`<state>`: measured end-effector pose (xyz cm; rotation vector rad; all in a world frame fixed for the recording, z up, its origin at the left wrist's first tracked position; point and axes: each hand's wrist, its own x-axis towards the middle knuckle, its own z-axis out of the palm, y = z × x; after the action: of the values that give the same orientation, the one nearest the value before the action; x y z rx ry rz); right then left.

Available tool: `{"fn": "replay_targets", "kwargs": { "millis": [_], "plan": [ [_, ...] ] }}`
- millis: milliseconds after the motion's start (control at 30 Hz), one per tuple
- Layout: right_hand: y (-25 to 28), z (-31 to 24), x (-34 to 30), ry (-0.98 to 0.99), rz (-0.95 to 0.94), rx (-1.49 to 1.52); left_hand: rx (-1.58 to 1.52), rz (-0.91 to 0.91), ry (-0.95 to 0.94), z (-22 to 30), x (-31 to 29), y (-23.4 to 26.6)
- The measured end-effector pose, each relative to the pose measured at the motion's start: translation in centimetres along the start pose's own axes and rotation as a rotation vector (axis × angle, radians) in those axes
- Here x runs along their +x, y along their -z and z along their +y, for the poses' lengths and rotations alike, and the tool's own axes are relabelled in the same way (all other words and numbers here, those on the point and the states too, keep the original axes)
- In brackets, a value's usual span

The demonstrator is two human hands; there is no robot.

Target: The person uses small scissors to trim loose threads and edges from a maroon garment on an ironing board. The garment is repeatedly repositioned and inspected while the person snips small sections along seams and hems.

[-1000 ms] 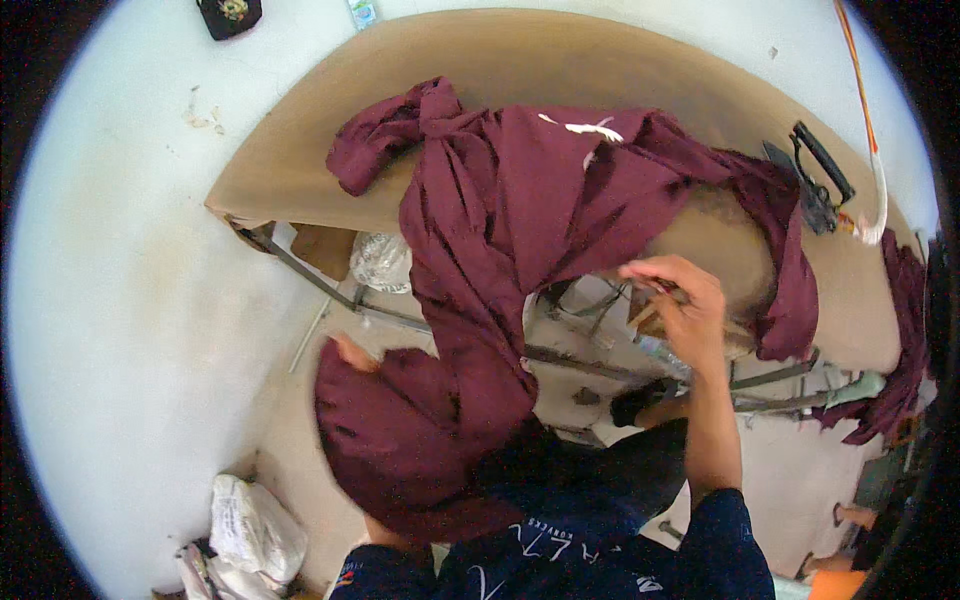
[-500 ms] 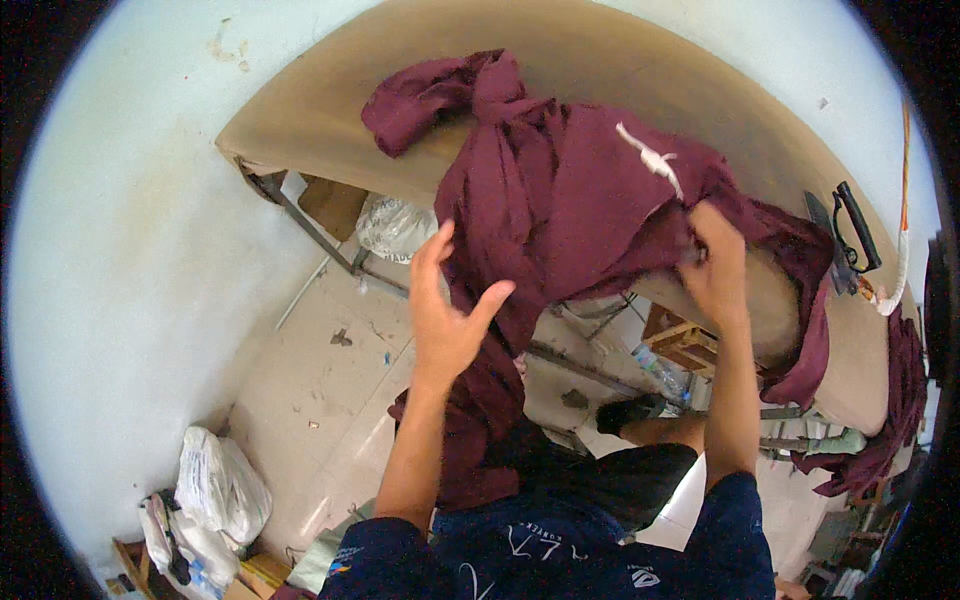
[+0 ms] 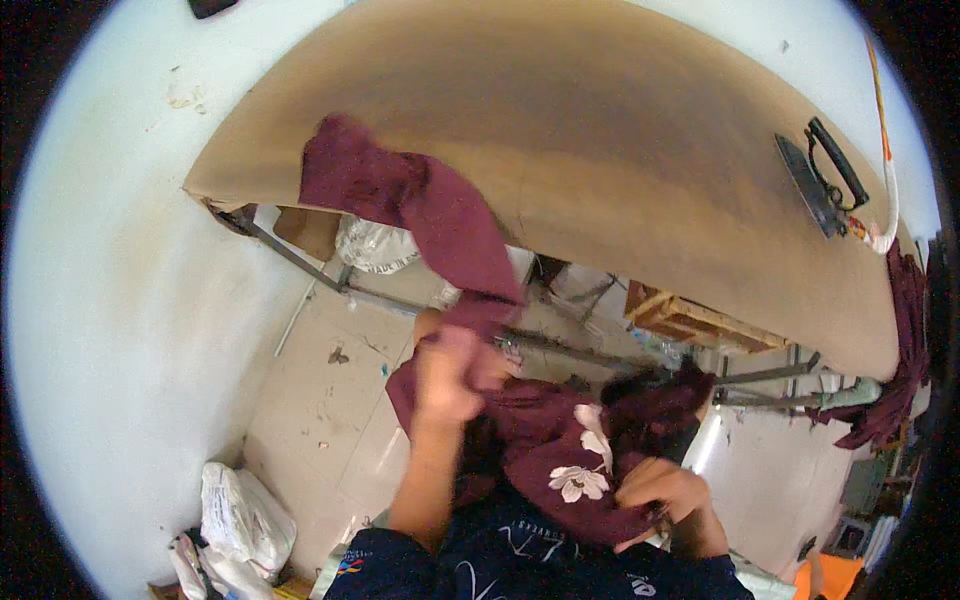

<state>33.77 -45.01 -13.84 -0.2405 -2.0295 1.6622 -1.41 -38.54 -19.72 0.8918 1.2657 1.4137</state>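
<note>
A maroon garment with white flower print hangs from the front edge of a brown padded table down to my body. My left hand grips a bunch of the cloth just below the table edge. My right hand holds the lower part of the garment close to my waist, next to the white flowers. One sleeve end still lies on the table at the left.
A black iron rests on the table's right end with a white cord. More maroon cloth hangs off the far right edge. Under the table are metal frame bars, a wooden crate and plastic bags. White bags lie on the tiled floor.
The garment has been pulled off the tabletop toward my body. Both hands moved down from the table edge, and most of the table surface is now bare.
</note>
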Motion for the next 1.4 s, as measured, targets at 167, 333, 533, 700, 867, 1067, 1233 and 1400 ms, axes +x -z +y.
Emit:
{"fn": "replay_targets", "kwargs": {
  "millis": [167, 333, 533, 700, 867, 1067, 1233, 1400],
  "plan": [
    [0.5, -3.7, -0.9, -0.756, 0.203, -0.35, -1.222, -0.525, -0.632, 16.3, -2.4, 12.2],
    [-2.2, 6.9, -1.3, -0.577, 0.513, -0.831, -0.334, 0.171, -0.969, 26.6, -5.4, 18.1],
    [3.4, 8.7, -7.1, -0.048, 1.204, -0.462, -0.278, 0.645, -0.701, 24.2, -1.2, 18.7],
    [0.8, -7.3, -26.3, 0.174, 1.255, 0.155, -0.523, 0.31, -0.527, 13.6, -3.3, 25.0],
    [-4.9, -10.2, -25.0, -1.272, 0.926, -0.236, -1.088, 0.3, -0.199, 5.9, -5.8, 26.1],
    [-6.4, -1.2, -17.4, -1.177, 0.803, -0.447, -1.059, -0.047, -0.305, 8.3, -5.5, 22.9],
    [-1.0, 6.5, 0.0, -0.844, 0.63, -0.451, -0.945, -0.132, -0.46, 10.8, -7.0, 21.8],
    [-0.7, 13.4, 16.3, -0.534, 0.533, -0.313, -0.892, -0.123, -0.433, 8.9, -9.6, 25.4]
  ]
}}
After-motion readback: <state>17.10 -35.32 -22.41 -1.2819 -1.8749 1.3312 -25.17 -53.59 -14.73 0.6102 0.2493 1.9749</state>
